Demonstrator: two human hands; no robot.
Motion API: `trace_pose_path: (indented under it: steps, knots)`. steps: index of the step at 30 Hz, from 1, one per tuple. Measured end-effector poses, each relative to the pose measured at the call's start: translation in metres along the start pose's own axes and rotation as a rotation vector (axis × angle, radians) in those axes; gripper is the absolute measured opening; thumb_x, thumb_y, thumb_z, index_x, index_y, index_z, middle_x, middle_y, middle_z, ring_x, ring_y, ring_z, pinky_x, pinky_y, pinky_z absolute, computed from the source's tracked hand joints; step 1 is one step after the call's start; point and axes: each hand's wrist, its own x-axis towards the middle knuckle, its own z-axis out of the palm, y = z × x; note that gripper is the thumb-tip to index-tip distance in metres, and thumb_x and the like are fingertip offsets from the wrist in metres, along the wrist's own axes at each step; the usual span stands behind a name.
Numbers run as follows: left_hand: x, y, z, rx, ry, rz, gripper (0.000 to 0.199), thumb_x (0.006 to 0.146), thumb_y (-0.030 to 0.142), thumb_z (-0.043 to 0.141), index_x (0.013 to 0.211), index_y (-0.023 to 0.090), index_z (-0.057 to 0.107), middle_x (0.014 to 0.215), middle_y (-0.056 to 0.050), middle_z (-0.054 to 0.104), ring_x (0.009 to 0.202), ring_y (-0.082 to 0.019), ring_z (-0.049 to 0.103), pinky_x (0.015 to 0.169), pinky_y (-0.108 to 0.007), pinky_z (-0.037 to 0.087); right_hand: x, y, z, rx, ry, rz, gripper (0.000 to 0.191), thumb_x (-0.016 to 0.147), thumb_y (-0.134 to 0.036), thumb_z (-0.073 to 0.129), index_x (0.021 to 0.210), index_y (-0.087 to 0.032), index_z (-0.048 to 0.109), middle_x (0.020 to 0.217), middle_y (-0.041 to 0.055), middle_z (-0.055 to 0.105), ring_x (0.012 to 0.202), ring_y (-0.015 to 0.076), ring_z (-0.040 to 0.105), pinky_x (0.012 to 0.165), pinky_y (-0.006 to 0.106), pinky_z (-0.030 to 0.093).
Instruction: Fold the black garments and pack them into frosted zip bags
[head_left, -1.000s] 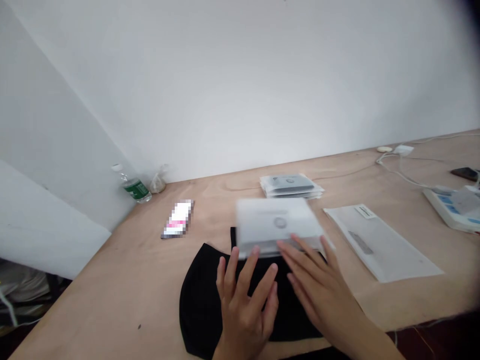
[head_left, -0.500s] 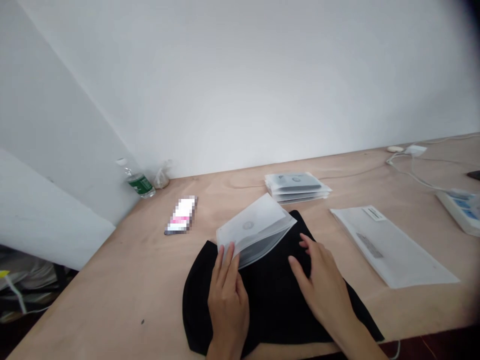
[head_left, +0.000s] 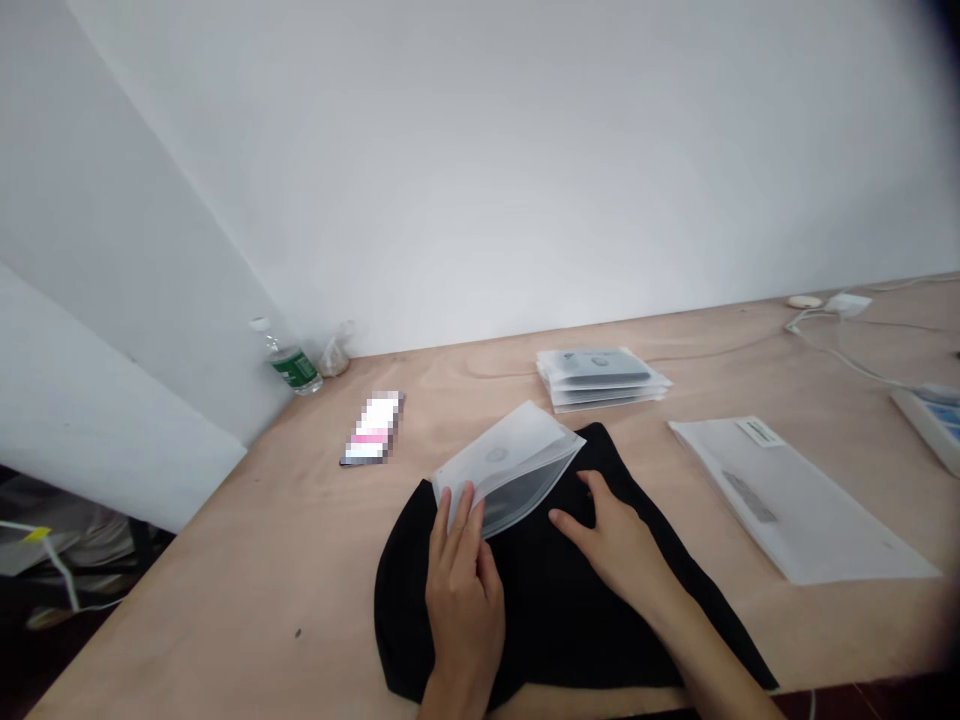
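One frosted pouch (head_left: 504, 470) lies on a black cloth (head_left: 555, 630), pinched at its edge by the left hand (head_left: 463, 610), while the right hand (head_left: 609, 535) rests open beside it; a loose pinch could let the pouch slide.

L hand (head_left: 463, 610) fingers on frosted plastic pouch (head_left: 510, 470); pouch blocks path fwd of them and up-left of R hand (head_left: 611, 535) fingers. Betw. hands only low black fabric (head_left: 555, 620), passable. R of R fingers: plywood table (head_left: 225, 540) strip, then flat plastic sleeve (head_left: 795, 500). Fwd past pouch: pouch stack (head_left: 600, 380). L of L fingers: plywood up to pixelated item (head_left: 373, 430); water bottle (head_left: 289, 365) further, by wall (head_left: 450, 150).
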Motion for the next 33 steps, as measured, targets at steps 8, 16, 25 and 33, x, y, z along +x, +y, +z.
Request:
trace_pose_path:
  steps: [8, 16, 25, 33]
  knots:
    - [0.02, 0.003, -0.006, 0.034, -0.016, -0.086, 0.045, 0.084, 0.005, 0.037, 0.125, 0.02, 0.048, 0.13, -0.004, 0.051, 0.129, -0.022, 0.034, 0.099, -0.045, 0.04, -0.034, 0.0, -0.021, 1.083, -0.106, 0.269, 0.075, 0.059, -0.024, 0.074, 0.127, -0.022, 0.041, 0.099, 0.0066, 0.066, 0.094, 0.0247, 0.062, 0.082, 0.037, 0.047]
    - [0.023, 0.011, 0.0, -0.026, -0.141, 0.014, 0.047, 0.082, 0.003, 0.037, 0.125, 0.021, 0.047, 0.133, -0.004, 0.048, 0.13, -0.021, 0.031, 0.101, -0.045, 0.04, -0.063, -0.011, -0.036, 1.177, -0.135, 0.554, 0.038, 0.06, -0.023, 0.074, 0.097, -0.023, 0.065, 0.075, -0.0003, 0.071, 0.067, 0.0178, 0.066, 0.061, 0.026, 0.052]
    - [0.012, 0.026, -0.004, -0.09, -0.34, 0.097, 0.067, 0.076, -0.006, 0.03, 0.136, 0.022, 0.031, 0.143, -0.003, 0.034, 0.135, -0.02, 0.02, 0.104, -0.043, 0.035, -0.036, -0.01, -0.012, 1.411, 0.051, 0.452, 0.055, 0.067, -0.027, 0.071, 0.119, -0.027, 0.053, 0.095, 0.0027, 0.07, 0.087, 0.0206, 0.065, 0.073, 0.033, 0.053]
    - [0.014, 0.031, -0.008, -0.08, -0.402, 0.085, 0.082, 0.067, -0.009, 0.029, 0.141, 0.025, 0.017, 0.146, -0.001, 0.026, 0.134, -0.018, 0.021, 0.105, -0.041, 0.034, -0.033, 0.002, -0.011, 1.354, -0.099, 0.343, 0.05, 0.063, -0.019, 0.073, 0.111, -0.021, 0.059, 0.093, 0.0047, 0.071, 0.092, 0.0224, 0.064, 0.079, 0.035, 0.051]
